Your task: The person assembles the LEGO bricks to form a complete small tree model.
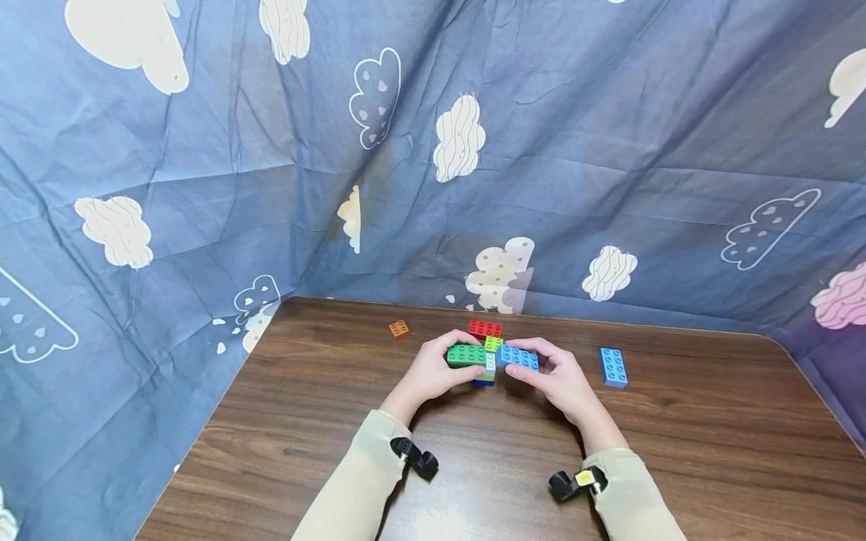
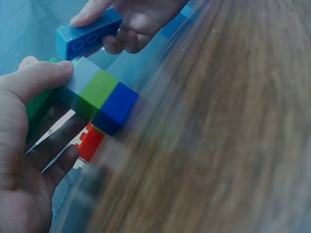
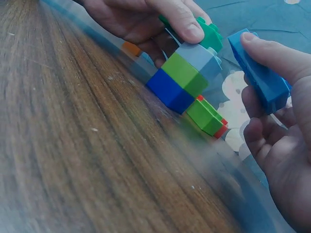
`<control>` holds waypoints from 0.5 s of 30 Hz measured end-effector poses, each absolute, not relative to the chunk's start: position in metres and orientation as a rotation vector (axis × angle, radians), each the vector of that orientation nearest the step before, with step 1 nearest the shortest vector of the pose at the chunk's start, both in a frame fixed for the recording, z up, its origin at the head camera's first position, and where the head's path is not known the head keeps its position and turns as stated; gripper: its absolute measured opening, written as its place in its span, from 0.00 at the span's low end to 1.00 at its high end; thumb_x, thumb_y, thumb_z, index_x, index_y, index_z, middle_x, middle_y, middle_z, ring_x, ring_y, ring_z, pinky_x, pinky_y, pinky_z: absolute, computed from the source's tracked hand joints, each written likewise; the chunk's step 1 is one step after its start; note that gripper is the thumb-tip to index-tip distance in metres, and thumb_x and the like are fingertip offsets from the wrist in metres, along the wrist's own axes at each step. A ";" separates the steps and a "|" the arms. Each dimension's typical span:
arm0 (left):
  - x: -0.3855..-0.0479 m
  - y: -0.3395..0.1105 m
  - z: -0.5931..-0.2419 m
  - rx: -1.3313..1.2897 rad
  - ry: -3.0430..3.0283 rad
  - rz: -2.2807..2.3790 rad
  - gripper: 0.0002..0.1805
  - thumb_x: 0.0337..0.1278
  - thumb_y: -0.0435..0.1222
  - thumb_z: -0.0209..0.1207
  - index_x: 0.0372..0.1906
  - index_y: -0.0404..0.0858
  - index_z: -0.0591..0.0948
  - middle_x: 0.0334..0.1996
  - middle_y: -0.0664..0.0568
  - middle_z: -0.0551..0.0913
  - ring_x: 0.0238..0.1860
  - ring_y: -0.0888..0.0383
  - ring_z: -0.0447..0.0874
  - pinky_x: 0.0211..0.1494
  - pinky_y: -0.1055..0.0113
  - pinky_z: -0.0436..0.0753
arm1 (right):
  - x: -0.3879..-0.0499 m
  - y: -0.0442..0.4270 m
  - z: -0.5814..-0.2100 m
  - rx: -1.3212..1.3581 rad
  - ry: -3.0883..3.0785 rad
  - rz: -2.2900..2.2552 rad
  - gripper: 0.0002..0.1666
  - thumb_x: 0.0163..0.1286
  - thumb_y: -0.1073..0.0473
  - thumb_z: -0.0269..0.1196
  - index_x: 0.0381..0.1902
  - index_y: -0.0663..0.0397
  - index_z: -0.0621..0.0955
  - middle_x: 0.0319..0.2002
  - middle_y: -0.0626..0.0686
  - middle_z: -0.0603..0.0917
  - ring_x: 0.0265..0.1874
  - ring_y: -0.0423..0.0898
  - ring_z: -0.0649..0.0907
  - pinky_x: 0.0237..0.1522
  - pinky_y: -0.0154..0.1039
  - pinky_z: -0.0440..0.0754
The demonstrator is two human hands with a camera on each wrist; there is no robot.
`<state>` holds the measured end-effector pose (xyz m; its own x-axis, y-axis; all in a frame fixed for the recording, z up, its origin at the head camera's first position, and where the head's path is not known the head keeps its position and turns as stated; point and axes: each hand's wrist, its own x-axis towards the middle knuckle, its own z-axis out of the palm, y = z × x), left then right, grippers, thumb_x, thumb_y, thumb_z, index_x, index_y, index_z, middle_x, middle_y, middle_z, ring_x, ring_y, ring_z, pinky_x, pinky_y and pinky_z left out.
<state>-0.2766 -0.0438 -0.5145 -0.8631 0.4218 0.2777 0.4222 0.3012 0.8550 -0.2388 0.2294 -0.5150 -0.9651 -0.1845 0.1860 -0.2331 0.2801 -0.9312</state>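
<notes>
My left hand (image 1: 428,370) holds a block stack by its upper part, the thumb on the pale brick (image 2: 80,75). A green brick (image 1: 467,355) reaches sideways from the stack's top, between fingers and thumb. Beneath the pale brick come a lime brick (image 3: 184,75) and a dark blue brick (image 3: 170,92) at the bottom. Just right of the stack, my right hand (image 1: 563,382) pinches a blue eight-stud brick (image 1: 519,357) between thumb and fingers, raised off the table and apart from the stack in the right wrist view.
Behind the stack lie a red brick (image 1: 485,328) and a small lime brick (image 1: 494,344). A small orange brick (image 1: 399,328) sits at the back left, another blue brick (image 1: 614,367) to the right. A cloud-patterned cloth (image 1: 406,248) hangs behind the wooden table (image 1: 304,398).
</notes>
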 end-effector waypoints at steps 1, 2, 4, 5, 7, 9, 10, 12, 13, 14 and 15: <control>-0.276 -0.043 -0.515 -0.825 -2.532 -1.661 0.22 0.60 0.45 0.79 0.57 0.50 0.86 0.54 0.55 0.89 0.50 0.59 0.86 0.57 0.61 0.84 | -0.239 0.229 -0.515 0.404 -2.480 1.815 0.25 0.74 0.54 0.76 0.67 0.46 0.86 0.62 0.53 0.86 0.53 0.48 0.83 0.52 0.34 0.84; -0.276 -0.042 -0.515 -0.828 -2.532 -1.654 0.22 0.60 0.45 0.80 0.58 0.50 0.86 0.54 0.55 0.89 0.50 0.59 0.86 0.57 0.61 0.84 | -0.238 0.229 -0.514 0.405 -2.481 1.815 0.25 0.74 0.54 0.76 0.67 0.46 0.86 0.62 0.52 0.86 0.53 0.48 0.83 0.52 0.34 0.84; -0.276 -0.041 -0.515 -0.831 -2.532 -1.648 0.22 0.60 0.45 0.80 0.57 0.50 0.86 0.54 0.56 0.90 0.50 0.60 0.86 0.57 0.61 0.84 | -0.238 0.228 -0.513 0.408 -2.483 1.816 0.25 0.74 0.54 0.76 0.67 0.46 0.86 0.62 0.52 0.86 0.53 0.48 0.83 0.53 0.34 0.84; -0.276 -0.040 -0.516 -0.831 -2.533 -1.648 0.22 0.60 0.45 0.80 0.57 0.51 0.86 0.54 0.56 0.90 0.50 0.60 0.86 0.57 0.62 0.84 | -0.238 0.227 -0.513 0.411 -2.483 1.817 0.25 0.74 0.54 0.76 0.67 0.46 0.86 0.62 0.52 0.86 0.54 0.48 0.83 0.53 0.33 0.84; -0.275 -0.039 -0.515 -0.832 -2.539 -1.650 0.22 0.60 0.45 0.80 0.57 0.51 0.86 0.53 0.56 0.90 0.50 0.60 0.86 0.57 0.62 0.84 | -0.237 0.227 -0.512 0.419 -2.478 1.824 0.25 0.74 0.54 0.76 0.67 0.47 0.86 0.63 0.53 0.86 0.54 0.47 0.84 0.54 0.33 0.84; -0.275 -0.038 -0.515 -0.837 -2.546 -1.653 0.22 0.60 0.45 0.80 0.57 0.51 0.86 0.53 0.56 0.90 0.49 0.60 0.86 0.57 0.63 0.83 | -0.237 0.226 -0.512 0.429 -2.472 1.831 0.25 0.74 0.55 0.75 0.67 0.47 0.86 0.63 0.53 0.86 0.55 0.46 0.84 0.54 0.33 0.84; -0.274 -0.038 -0.515 -0.841 -2.548 -1.655 0.22 0.60 0.45 0.80 0.57 0.51 0.86 0.53 0.56 0.90 0.49 0.60 0.86 0.56 0.63 0.84 | -0.237 0.226 -0.512 0.436 -2.469 1.833 0.25 0.74 0.56 0.75 0.67 0.47 0.86 0.63 0.53 0.86 0.55 0.46 0.84 0.55 0.33 0.84; -0.273 -0.037 -0.514 -0.849 -2.551 -1.652 0.22 0.60 0.45 0.80 0.58 0.50 0.86 0.53 0.56 0.89 0.49 0.61 0.85 0.56 0.63 0.84 | -0.237 0.226 -0.512 0.454 -2.466 1.829 0.24 0.74 0.56 0.75 0.67 0.47 0.86 0.63 0.53 0.86 0.56 0.45 0.83 0.56 0.32 0.83; -0.273 -0.036 -0.514 -0.853 -2.552 -1.651 0.23 0.60 0.45 0.80 0.58 0.50 0.86 0.52 0.56 0.89 0.48 0.61 0.85 0.55 0.63 0.83 | -0.236 0.226 -0.511 0.464 -2.466 1.825 0.24 0.74 0.57 0.75 0.66 0.47 0.86 0.63 0.52 0.86 0.57 0.45 0.83 0.56 0.32 0.83; -0.273 -0.036 -0.514 -0.856 -2.553 -1.652 0.22 0.60 0.45 0.80 0.58 0.50 0.86 0.52 0.56 0.89 0.48 0.61 0.85 0.55 0.63 0.83 | -0.236 0.226 -0.511 0.475 -2.464 1.822 0.24 0.74 0.57 0.75 0.66 0.47 0.87 0.63 0.52 0.86 0.57 0.45 0.83 0.56 0.32 0.83; -0.272 -0.036 -0.514 -0.857 -2.553 -1.652 0.22 0.61 0.45 0.80 0.58 0.50 0.86 0.52 0.56 0.89 0.48 0.61 0.85 0.55 0.63 0.83 | -0.236 0.225 -0.511 0.486 -2.463 1.816 0.24 0.74 0.57 0.75 0.66 0.47 0.87 0.62 0.52 0.86 0.57 0.45 0.83 0.56 0.32 0.83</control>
<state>-0.2725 -0.0358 -0.5138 -0.8525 0.4477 0.2697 0.4294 0.3057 0.8498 -0.2364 0.2253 -0.5112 -0.9499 -0.2243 0.2178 -0.2744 0.2639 -0.9247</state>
